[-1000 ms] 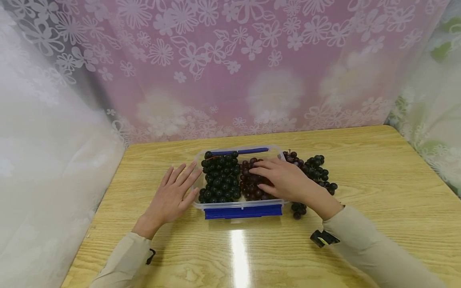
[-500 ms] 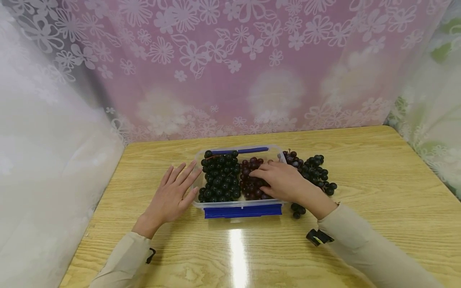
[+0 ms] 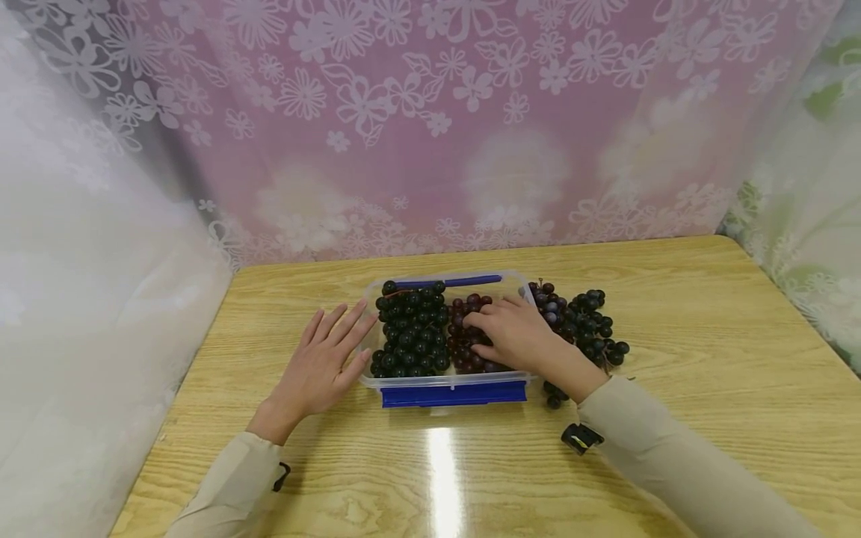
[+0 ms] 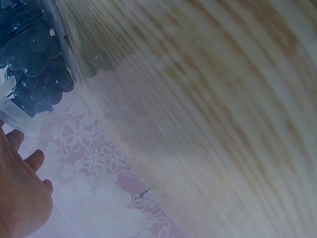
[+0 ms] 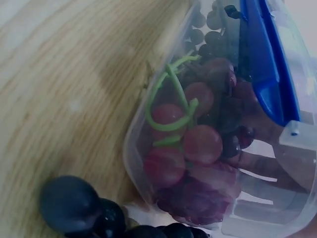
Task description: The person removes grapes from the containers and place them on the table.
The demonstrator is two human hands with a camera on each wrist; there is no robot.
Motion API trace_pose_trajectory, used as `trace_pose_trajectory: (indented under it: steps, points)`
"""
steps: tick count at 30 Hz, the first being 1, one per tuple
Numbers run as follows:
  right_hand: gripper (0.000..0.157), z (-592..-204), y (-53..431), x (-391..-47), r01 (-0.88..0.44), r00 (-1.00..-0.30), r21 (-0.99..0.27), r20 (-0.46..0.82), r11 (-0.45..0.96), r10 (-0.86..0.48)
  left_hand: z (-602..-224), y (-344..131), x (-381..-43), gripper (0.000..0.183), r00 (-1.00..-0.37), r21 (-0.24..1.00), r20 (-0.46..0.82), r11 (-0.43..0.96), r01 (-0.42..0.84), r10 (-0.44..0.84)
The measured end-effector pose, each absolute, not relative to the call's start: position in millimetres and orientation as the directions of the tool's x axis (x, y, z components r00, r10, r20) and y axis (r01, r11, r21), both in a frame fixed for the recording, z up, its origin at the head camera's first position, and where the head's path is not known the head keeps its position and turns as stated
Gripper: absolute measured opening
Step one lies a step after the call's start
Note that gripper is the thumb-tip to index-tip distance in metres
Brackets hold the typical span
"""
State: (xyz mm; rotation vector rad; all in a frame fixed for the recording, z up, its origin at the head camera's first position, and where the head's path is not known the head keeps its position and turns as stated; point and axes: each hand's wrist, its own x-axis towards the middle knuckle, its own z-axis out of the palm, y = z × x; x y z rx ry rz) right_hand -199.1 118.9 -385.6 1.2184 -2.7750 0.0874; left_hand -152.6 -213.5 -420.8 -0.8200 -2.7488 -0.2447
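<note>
The left hand [image 3: 321, 368] lies with fingers straight and spread at the left side of a clear container [image 3: 417, 383], while the right hand [image 3: 518, 336] bends over reddish grapes [image 3: 463, 351] in its right half; we cannot tell whether it grips any. Dark grapes [image 3: 410, 336] fill the left half, and loose bunches [image 3: 588, 321] lie outside to the right. We see a wood-grained table [image 3: 686, 321] before a pink floral curtain [image 3: 430, 172]. A yellow mark on the black wrist device [image 3: 580, 438] is too small to read. Both forearms reach forward in pale sleeves [image 3: 679, 456].
</note>
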Motion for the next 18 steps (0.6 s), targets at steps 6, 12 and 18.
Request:
trace_pose_trajectory:
  steps: [6,12,18]
  points:
    - [0.037,-388.9,116.2,-199.1,-0.689,-0.722,-0.045,0.129,0.723,-0.680,-421.4,-214.2,-152.9,0.056,-0.807,0.079,0.297,0.829,0.554,0.511]
    - [0.036,-389.5,114.3,-198.9,-0.675,-0.729,-0.015,0.169,0.738,-0.663,-418.2,-213.8,-151.0,0.055,-0.814,0.063,0.293,0.839,0.541,0.502]
    - [0.036,-390.9,112.7,-197.9,-0.636,-0.757,-0.001,0.195,0.771,-0.624,-411.3,-211.9,-149.3,0.056,-0.818,0.023,0.282,0.849,0.528,0.501]
